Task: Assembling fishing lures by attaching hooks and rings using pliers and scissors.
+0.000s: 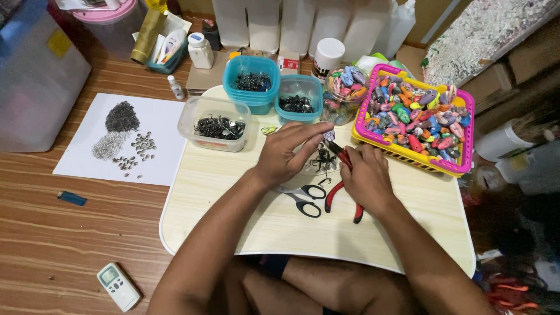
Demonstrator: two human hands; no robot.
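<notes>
Clearly the work goes on over the pale lap table [245,227], so I place everything against it. Near the far middle of this table the left hand [284,153] pinches a small purple piece [329,135] between thumb and fingertips; the fingers are nearly closed around it. The right hand [366,178] is wrapped shut on the red-handled pliers [343,186], and the tips of the pliers point up toward the purple piece. I cannot tell if the tips really bite on it or on a small metal part, because this is too tiny. Just below the piece a little heap of dark metal hooks [322,160] lies on the table, and black scissors [303,198] lie beside the pliers' handles.

To do this well, I think the left fingers should keep the piece steady and low over the table, so that a dropped part stays there. The pliers should squeeze gently, not crush. The pink and yellow basket [461,169] of coloured pieces stands on the table's far right corner.
</notes>
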